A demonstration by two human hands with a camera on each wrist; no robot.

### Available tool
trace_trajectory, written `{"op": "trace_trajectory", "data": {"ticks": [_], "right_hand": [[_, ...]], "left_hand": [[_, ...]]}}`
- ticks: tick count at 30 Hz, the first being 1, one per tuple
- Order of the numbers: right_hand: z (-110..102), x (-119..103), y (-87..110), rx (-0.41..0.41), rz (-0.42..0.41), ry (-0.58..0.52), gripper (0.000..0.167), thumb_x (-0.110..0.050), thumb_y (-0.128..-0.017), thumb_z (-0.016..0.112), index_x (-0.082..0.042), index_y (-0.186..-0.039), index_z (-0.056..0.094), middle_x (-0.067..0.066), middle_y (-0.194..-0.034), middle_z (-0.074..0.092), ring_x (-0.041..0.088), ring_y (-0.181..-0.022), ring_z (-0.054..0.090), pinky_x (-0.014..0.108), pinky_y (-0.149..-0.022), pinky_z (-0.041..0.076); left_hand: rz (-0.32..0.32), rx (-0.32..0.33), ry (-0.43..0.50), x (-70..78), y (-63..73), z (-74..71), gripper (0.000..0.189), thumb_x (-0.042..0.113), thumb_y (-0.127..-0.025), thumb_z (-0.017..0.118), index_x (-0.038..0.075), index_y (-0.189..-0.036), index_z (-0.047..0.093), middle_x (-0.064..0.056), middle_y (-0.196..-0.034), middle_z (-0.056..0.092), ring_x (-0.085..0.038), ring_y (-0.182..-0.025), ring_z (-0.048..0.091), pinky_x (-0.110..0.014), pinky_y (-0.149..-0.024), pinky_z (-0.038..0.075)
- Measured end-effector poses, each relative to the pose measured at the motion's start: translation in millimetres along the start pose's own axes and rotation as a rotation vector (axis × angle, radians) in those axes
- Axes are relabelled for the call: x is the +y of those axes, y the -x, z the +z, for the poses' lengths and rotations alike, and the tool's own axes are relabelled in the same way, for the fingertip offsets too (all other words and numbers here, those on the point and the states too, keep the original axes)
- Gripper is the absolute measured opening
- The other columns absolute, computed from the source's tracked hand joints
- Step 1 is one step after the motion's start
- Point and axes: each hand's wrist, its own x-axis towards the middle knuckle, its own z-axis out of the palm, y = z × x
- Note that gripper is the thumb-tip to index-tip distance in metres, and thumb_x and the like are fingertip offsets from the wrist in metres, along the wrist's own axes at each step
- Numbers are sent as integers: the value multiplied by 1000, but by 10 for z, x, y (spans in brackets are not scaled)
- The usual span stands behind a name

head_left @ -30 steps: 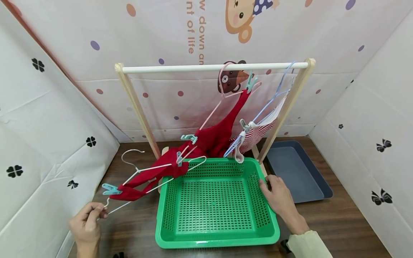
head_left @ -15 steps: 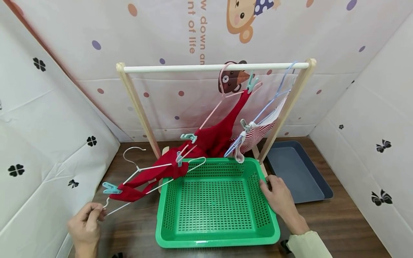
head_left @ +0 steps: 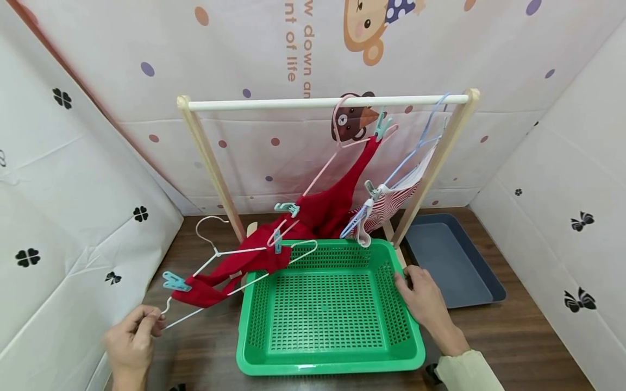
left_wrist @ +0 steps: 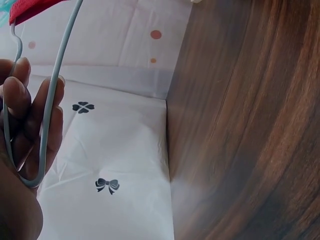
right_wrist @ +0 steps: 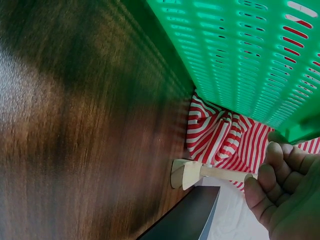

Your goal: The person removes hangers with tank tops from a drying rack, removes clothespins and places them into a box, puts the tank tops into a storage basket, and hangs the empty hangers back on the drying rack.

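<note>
My left hand [head_left: 132, 336] pinches one end of a white clothes hanger [head_left: 205, 262], at the left of the head view. A red garment [head_left: 207, 290] hangs on this hanger, held by a light blue clothespin [head_left: 176, 281] and a grey-blue clothespin [head_left: 277, 241]. In the left wrist view the white hanger [left_wrist: 57, 65] loops between thumb and fingers. My right hand [head_left: 423, 298] grips the right rim of an empty green basket [head_left: 323, 366], its thumb over the inside edge. The fingers [right_wrist: 270, 175] curl below that rim in the right wrist view.
A drying rack with a white rod [head_left: 274, 103] stands behind the basket. From it hang a pink hanger [head_left: 337, 138] with red cloth [head_left: 337, 203] and a blue hanger [head_left: 408, 155] with red-striped cloth [head_left: 391, 209]. At right lies a dark grey tray [head_left: 447, 260].
The white hanger and red garment have shifted slightly right, and the hanger's hook has tipped up and to the right. My right hand and the basket have stayed put.
</note>
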Motion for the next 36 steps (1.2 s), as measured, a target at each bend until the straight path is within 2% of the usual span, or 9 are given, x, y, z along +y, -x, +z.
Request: {"op": "trace_trajectory", "data": {"ticks": [10,17,27,36], "right_hand": [[3,-8,8,2,-4,-1,31,-34,-113,53,-8,-99,60,3,-81,49,20,-75,43,38,-66,38],[10,-7,14,1,-5,-4,30,-33,-113,53,-7,-99,60,3,-81,49,20,-75,43,38,-66,38],[5,-14,14,-6,4,-6,30,-33,-113,53,-8,-99,60,3,-82,50,20,-76,44,38,-66,39],[8,-1,3,-1,6,-5,30,-33,-113,53,-7,-99,60,3,-82,50,21,-76,43,38,-66,38]], "left_hand": [[7,3,-14,4,12,1,30,-19,-83,57,1,-64,68,8,-53,60,2,-40,49,-10,-44,40],[-19,-11,-40,68,-7,-22,30,-17,-83,57,3,-64,68,6,-49,58,3,-41,50,-10,-45,40],[26,-28,-17,39,6,-17,31,-20,-82,56,2,-63,68,-1,-49,58,4,-42,51,-9,-45,40],[46,-55,32,119,30,18,34,-20,-82,57,6,-62,65,-2,-51,59,2,-42,51,-11,-44,41]]}}
